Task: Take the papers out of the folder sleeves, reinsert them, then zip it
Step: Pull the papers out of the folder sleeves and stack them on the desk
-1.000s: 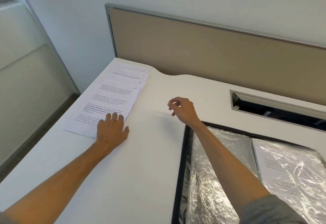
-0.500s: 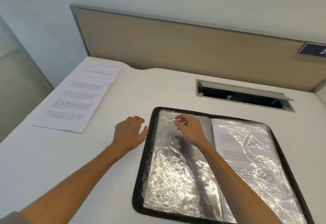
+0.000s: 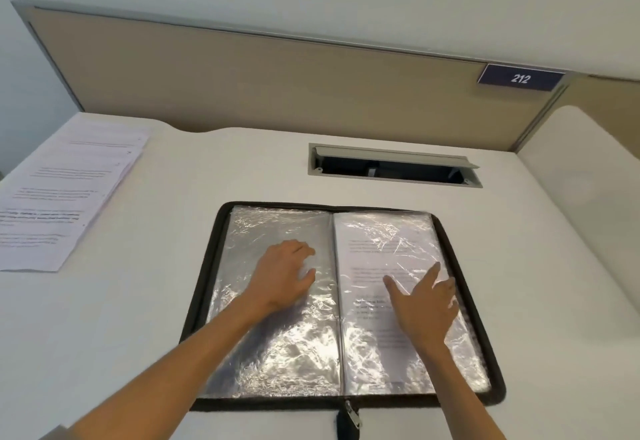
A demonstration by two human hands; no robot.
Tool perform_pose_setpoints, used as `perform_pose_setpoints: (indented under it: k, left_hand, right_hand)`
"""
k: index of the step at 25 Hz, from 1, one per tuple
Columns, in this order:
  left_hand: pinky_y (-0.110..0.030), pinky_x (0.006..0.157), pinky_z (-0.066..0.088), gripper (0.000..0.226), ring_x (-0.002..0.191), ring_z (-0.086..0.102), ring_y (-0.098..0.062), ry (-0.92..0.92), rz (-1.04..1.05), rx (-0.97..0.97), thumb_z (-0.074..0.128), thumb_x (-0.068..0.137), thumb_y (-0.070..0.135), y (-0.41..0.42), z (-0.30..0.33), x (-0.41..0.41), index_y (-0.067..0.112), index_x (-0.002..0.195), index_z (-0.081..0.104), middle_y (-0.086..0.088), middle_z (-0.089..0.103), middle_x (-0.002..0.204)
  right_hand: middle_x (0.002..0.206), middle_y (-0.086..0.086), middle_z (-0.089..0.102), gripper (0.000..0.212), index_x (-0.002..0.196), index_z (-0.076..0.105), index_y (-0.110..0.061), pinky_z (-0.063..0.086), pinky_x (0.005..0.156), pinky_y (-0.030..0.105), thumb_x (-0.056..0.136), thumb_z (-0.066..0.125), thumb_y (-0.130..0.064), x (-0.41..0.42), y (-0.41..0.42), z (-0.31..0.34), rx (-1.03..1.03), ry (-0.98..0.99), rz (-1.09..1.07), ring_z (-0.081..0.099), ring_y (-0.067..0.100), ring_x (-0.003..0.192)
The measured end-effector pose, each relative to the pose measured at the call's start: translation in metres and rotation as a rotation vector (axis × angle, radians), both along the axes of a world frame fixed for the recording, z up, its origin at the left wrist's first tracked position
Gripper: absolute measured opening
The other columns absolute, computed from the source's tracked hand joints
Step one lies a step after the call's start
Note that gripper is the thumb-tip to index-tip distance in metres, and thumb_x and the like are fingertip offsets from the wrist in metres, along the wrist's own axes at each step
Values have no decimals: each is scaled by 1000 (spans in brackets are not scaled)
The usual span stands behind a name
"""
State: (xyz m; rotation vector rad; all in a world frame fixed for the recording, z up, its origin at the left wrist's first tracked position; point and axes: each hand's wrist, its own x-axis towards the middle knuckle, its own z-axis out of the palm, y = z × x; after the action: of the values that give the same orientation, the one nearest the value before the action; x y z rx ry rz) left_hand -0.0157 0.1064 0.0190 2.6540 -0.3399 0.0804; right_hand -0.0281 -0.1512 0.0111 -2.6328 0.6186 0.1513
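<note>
Glossy crinkled plastic sleeves (image 3: 277, 346) gleam inside the black cloth-edged folder (image 3: 204, 287), matt paper sheets (image 3: 65, 190) on the smooth counter (image 3: 138, 301).

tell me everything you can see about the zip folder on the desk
The zip folder lies open and flat on the white desk, with a black fabric border and a zipper pull at its near edge. Crinkled clear plastic sleeves fill both halves: the left sleeve looks empty, the right sleeve holds a printed sheet. The left hand rests on the left sleeve, the right hand on the right.
</note>
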Motion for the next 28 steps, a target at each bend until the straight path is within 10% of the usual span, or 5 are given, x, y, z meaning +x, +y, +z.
perform_pose_setpoints:
  k: [9,12,16,21,28]
  left_hand:
    - [-37,87,52,84,98,62,-15,236,297,-480,58,73,77,-92,48,22,27,138,40,6,64,109]
    - [-33,69,56,68,79,63,-14,245,418,-628,79,78,20,-79,56,40,17,134,41,0,65,98]
    - [-33,55,55,73,73,66,-23,430,608,-809,69,71,-14,-2,45,60,6,135,42,-21,63,111]
    - [-43,88,47,98,117,52,-39,395,576,-181,70,75,1,75,37,60,17,154,12,-24,49,132]
    - [-49,119,-6,59,149,-7,-24,-57,-30,372,40,97,49,18,9,40,26,151,29,-8,1,163]
  right_hand:
    - [121,-12,66,66,151,30,-25,43,103,32,93,62,-26,-19,44,36,204,-381,459,59,11,108]
    - [111,-17,70,42,131,58,-31,50,96,26,90,67,-37,-27,42,72,495,-198,726,63,-3,103]
    - [107,-11,72,29,118,67,-27,52,92,25,91,66,-37,-12,-5,96,669,-333,356,66,1,98]
    - [152,13,38,90,148,28,0,39,106,43,90,44,-67,-5,-49,32,-134,123,203,41,28,136]
    - [147,10,46,99,155,11,-8,22,118,47,85,64,-56,-12,-40,-8,-17,-164,231,40,26,138]
